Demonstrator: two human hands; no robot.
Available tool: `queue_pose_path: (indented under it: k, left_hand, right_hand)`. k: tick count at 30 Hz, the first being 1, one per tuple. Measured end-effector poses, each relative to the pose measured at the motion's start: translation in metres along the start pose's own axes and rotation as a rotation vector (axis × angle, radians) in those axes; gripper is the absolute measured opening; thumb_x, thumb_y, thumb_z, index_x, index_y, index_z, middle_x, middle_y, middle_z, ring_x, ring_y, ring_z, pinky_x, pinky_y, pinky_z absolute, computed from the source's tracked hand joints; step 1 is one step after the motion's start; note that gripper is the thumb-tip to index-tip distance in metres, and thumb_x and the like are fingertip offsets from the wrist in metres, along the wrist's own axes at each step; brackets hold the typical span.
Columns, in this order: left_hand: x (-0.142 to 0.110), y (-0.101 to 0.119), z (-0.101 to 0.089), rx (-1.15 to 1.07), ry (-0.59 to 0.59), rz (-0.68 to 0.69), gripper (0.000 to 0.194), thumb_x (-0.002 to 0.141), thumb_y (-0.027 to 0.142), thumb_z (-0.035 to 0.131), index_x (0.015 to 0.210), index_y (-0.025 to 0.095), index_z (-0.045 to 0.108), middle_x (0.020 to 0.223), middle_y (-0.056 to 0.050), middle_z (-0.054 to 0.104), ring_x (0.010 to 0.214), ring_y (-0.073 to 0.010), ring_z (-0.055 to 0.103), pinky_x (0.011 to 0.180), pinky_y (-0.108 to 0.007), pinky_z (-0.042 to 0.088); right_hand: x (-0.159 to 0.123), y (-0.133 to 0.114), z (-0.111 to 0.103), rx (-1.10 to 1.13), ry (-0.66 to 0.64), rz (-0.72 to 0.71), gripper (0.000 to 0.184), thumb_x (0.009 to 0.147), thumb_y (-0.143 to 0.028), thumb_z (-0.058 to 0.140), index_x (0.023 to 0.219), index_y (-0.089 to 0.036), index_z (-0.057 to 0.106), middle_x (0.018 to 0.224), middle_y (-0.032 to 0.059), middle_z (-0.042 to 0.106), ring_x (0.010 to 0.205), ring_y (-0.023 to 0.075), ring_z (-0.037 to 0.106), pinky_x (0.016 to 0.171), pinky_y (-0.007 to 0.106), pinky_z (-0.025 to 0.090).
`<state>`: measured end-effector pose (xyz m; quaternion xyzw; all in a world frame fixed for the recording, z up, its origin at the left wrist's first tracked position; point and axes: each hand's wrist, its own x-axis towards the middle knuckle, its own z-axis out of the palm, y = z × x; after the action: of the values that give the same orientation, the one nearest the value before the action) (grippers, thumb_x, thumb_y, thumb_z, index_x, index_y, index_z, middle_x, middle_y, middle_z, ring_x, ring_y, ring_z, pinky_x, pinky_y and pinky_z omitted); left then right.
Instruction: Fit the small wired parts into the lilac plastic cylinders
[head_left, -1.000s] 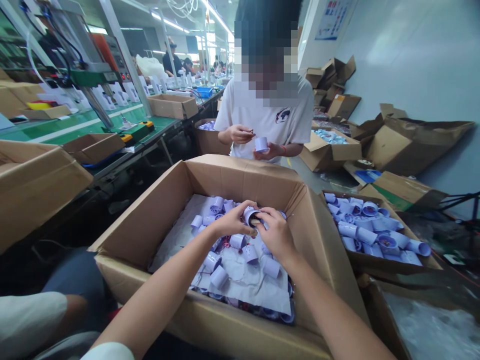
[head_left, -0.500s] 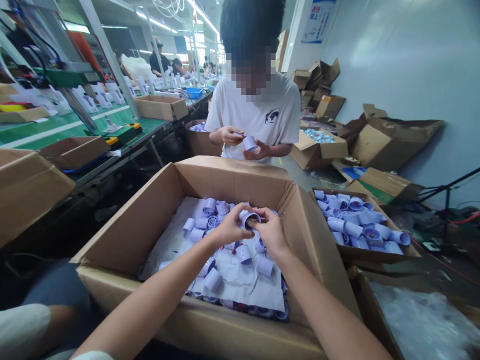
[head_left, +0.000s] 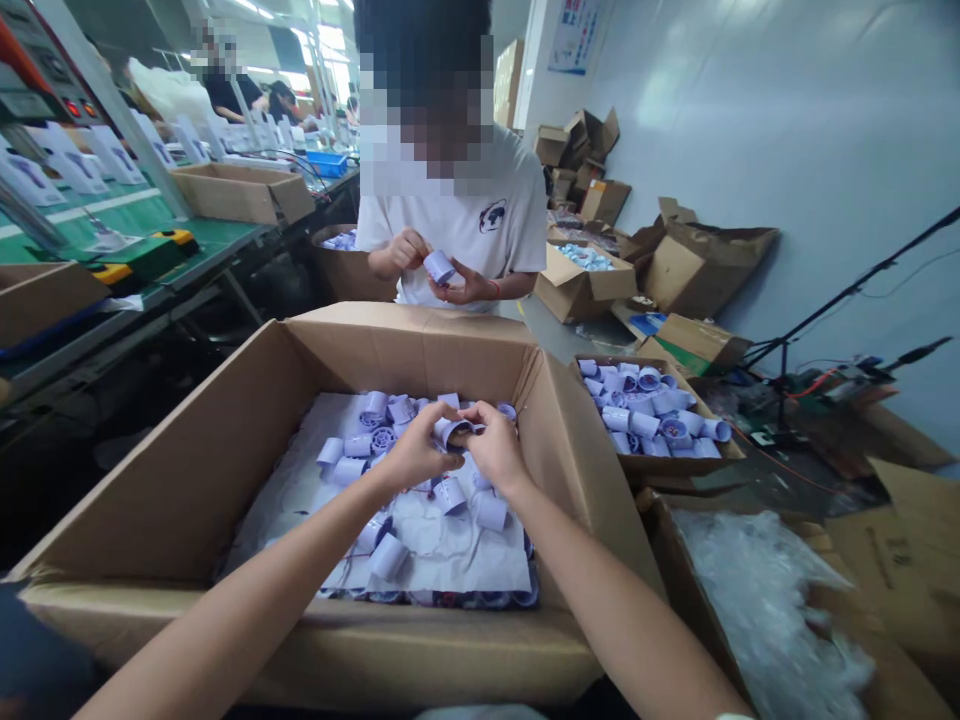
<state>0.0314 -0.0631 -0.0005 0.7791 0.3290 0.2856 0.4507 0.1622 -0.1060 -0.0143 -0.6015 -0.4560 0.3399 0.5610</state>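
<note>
Above the large cardboard box [head_left: 420, 345], my left hand [head_left: 420, 450] grips a short lavender plastic cylinder [head_left: 451, 432] from its left side. My right hand [head_left: 491, 445] is closed on the right side of the same cylinder, with fingers at its open end. What sits inside the cylinder is too dark to make out. Beneath my hands, more lavender cylinders [head_left: 388, 557] lie loose on a white paper sheet [head_left: 465, 555]. Further cylinders show under the sheet's near edge.
Across the box a person [head_left: 457, 200] in a white shirt holds another cylinder [head_left: 439, 266]. To the right stand a carton of cylinders [head_left: 660, 464] and a box with clear plastic bags [head_left: 765, 590]. A green workbench [head_left: 210, 235] runs along the left.
My view has swung to the right, so everything sits further left. Both hands still hold the cylinder over the box. The person opposite still handles their cylinder.
</note>
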Motion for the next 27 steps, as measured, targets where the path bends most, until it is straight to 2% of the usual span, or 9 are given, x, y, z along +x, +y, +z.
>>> queue_pose_path:
  k: [3, 8, 10, 15, 17, 21, 24, 27]
  left_hand:
    - [0.000, 0.001, -0.001, 0.025, 0.010, 0.022, 0.040, 0.053, 0.009, 0.064, 0.088, 0.020, 0.049, 0.101, -0.002, 0.055, 0.096, -0.0204, 0.054, 0.085, -0.032, 0.044]
    - [-0.001, 0.005, 0.001, 0.111, 0.011, 0.076, 0.041, 0.049, 0.005, 0.065, 0.085, 0.019, 0.052, 0.100, -0.002, 0.053, 0.098, -0.0220, 0.053, 0.089, -0.034, 0.042]
    - [0.000, 0.004, 0.002, 0.087, 0.011, 0.047, 0.041, 0.048, 0.004, 0.065, 0.083, 0.019, 0.051, 0.097, -0.001, 0.053, 0.095, -0.0211, 0.053, 0.087, -0.034, 0.042]
    - [0.002, -0.002, 0.000, -0.078, 0.016, -0.039, 0.041, 0.050, 0.006, 0.064, 0.086, 0.018, 0.049, 0.096, 0.000, 0.056, 0.085, -0.0169, 0.054, 0.079, -0.030, 0.044]
    - [0.001, -0.003, -0.001, -0.068, 0.034, -0.047, 0.041, 0.050, 0.006, 0.065, 0.086, 0.018, 0.050, 0.096, 0.000, 0.055, 0.085, -0.0171, 0.054, 0.078, -0.029, 0.044]
    - [-0.002, 0.002, -0.003, 0.032, 0.038, -0.023, 0.039, 0.049, 0.007, 0.065, 0.083, 0.019, 0.051, 0.095, 0.000, 0.055, 0.093, -0.0206, 0.054, 0.085, -0.034, 0.044]
    - [0.000, 0.009, -0.004, -0.057, -0.031, -0.026, 0.043, 0.051, 0.015, 0.069, 0.090, 0.021, 0.051, 0.099, -0.001, 0.056, 0.096, -0.0216, 0.054, 0.085, -0.035, 0.045]
    - [0.007, 0.005, -0.006, -0.294, -0.087, -0.029, 0.052, 0.062, 0.034, 0.069, 0.109, 0.024, 0.048, 0.109, -0.005, 0.057, 0.098, -0.0211, 0.057, 0.083, -0.034, 0.048]
  right_hand:
    - [-0.001, -0.004, 0.001, 0.038, -0.015, -0.006, 0.022, 0.059, -0.033, 0.071, 0.075, -0.019, 0.064, 0.082, 0.0017, 0.070, 0.083, 0.0206, 0.064, 0.080, 0.036, 0.049]
    - [-0.001, -0.002, 0.000, 0.211, -0.004, 0.243, 0.040, 0.043, -0.038, 0.079, 0.073, -0.017, 0.062, 0.077, 0.0018, 0.067, 0.067, 0.0172, 0.060, 0.061, 0.030, 0.049]
    - [-0.002, 0.001, 0.001, 0.186, 0.003, 0.219, 0.039, 0.045, -0.038, 0.078, 0.073, -0.017, 0.061, 0.075, 0.0008, 0.066, 0.063, 0.0151, 0.058, 0.059, 0.028, 0.048]
    - [-0.003, 0.005, 0.007, 0.060, 0.017, 0.045, 0.032, 0.058, -0.041, 0.071, 0.078, -0.018, 0.061, 0.081, 0.0005, 0.067, 0.065, 0.0142, 0.057, 0.062, 0.027, 0.045]
    - [-0.002, 0.007, 0.009, 0.072, 0.009, 0.049, 0.032, 0.059, -0.043, 0.071, 0.077, -0.018, 0.060, 0.079, 0.0000, 0.066, 0.066, 0.0148, 0.058, 0.062, 0.027, 0.045]
    - [0.001, 0.008, 0.009, 0.134, -0.014, 0.111, 0.035, 0.051, -0.043, 0.075, 0.071, -0.018, 0.059, 0.076, -0.0008, 0.065, 0.071, 0.0164, 0.059, 0.065, 0.028, 0.047]
    - [0.004, -0.004, 0.000, 0.129, -0.043, 0.114, 0.036, 0.045, -0.038, 0.079, 0.068, -0.018, 0.058, 0.074, -0.0017, 0.064, 0.072, 0.0159, 0.059, 0.069, 0.029, 0.048]
    - [0.008, -0.021, -0.026, 0.165, -0.046, 0.112, 0.037, 0.044, -0.034, 0.080, 0.071, -0.018, 0.060, 0.077, -0.0014, 0.065, 0.072, 0.0156, 0.060, 0.067, 0.030, 0.051]
